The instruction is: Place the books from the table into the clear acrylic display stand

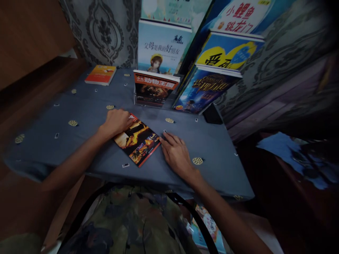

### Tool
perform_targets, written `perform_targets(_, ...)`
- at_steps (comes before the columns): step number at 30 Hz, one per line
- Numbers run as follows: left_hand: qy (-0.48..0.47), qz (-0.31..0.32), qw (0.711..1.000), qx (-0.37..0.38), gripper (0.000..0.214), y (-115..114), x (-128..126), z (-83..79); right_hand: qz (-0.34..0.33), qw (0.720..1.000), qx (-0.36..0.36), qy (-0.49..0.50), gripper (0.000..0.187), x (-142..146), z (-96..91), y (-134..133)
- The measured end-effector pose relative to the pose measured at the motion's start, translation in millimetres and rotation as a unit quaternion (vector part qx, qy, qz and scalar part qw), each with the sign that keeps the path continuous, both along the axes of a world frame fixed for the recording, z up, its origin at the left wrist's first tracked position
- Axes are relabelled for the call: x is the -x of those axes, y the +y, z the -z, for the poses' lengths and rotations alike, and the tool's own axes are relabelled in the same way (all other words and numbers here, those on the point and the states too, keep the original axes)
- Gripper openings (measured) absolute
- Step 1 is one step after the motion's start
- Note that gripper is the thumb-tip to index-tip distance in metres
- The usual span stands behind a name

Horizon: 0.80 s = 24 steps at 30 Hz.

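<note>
A dark thin book (140, 135) with orange and gold pictures on its cover lies at a slant on the blue-grey tablecloth (87, 148). My left hand (116, 121) is at its upper left corner, fingers curled over that edge and partly hiding the cover. On the other side, my right hand (176, 151) rests on the cloth, its fingers stretched out and the tips touching the book's right corner. Just beyond the book stands a rack with an animal book (156, 90) showing a lion's face.
More upright books fill the rack, among them a light blue one (164, 46) and a dark blue one (206, 88). An orange book (100, 75) lies at the back left. A black flat object (212, 114) sits beside the rack. Patterned curtain (106, 31) hangs behind.
</note>
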<state>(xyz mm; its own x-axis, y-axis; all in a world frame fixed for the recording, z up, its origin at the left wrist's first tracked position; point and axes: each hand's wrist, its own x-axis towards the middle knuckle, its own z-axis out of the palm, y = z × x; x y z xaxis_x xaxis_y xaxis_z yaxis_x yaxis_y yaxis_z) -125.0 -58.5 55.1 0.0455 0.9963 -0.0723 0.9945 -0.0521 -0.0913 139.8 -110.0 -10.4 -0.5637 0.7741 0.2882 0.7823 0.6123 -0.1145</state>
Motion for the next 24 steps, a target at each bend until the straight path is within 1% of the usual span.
perform_targets(4, 0.043, 0.003, 0.999, 0.019, 0.050, -12.3, -6.1, -6.7, -0.004, 0.999, 0.029, -0.014, 0.038, -3.5, -6.4, 6.6)
perform_targets(6, 0.054, 0.041, 0.998, -0.005, 0.048, -14.9, -14.0, -3.5, -0.008, 0.999, 0.040, -0.008, 0.038, -4.2, -6.9, 7.9)
perform_targets(7, 0.050, 0.079, 0.995, -0.024, 0.045, -15.6, -19.0, 0.3, -0.010, 0.999, 0.044, -0.003, 0.039, -4.6, -6.5, 7.8)
perform_targets(8, 0.036, 0.133, 0.990, -0.038, 0.041, -16.0, -24.4, 5.2, -0.014, 0.999, 0.048, 0.002, 0.040, -5.0, -5.9, 7.4)
perform_targets(10, -0.010, 0.245, 0.968, -0.053, 0.034, -17.0, -35.0, 17.7, -0.021, 0.998, 0.056, 0.012, 0.042, -6.1, -4.1, 5.9)
perform_targets(11, -0.033, 0.285, 0.956, -0.057, 0.032, -17.5, -39.5, 24.3, -0.023, 0.998, 0.059, 0.017, 0.043, -6.8, -2.9, 4.8)
perform_targets(13, -0.063, 0.324, 0.941, -0.070, 0.032, -18.4, -45.5, 36.2, -0.028, 0.997, 0.063, 0.028, 0.045, -7.8, -0.2, 2.5)
perform_targets(15, -0.076, 0.327, 0.938, -0.084, 0.033, -18.6, -47.2, 44.1, -0.031, 0.997, 0.065, 0.039, 0.046, -8.0, 2.7, -0.4)
perform_targets(17, -0.087, 0.330, 0.936, -0.085, 0.033, -18.0, -45.9, 47.6, -0.033, 0.996, 0.065, 0.047, 0.047, -7.6, 5.3, -3.9)
perform_targets(24, -0.099, 0.320, 0.939, -0.082, 0.034, -18.5, -42.9, 47.5, -0.054, 0.996, 0.055, 0.043, 0.052, -6.9, 7.7, -18.4)
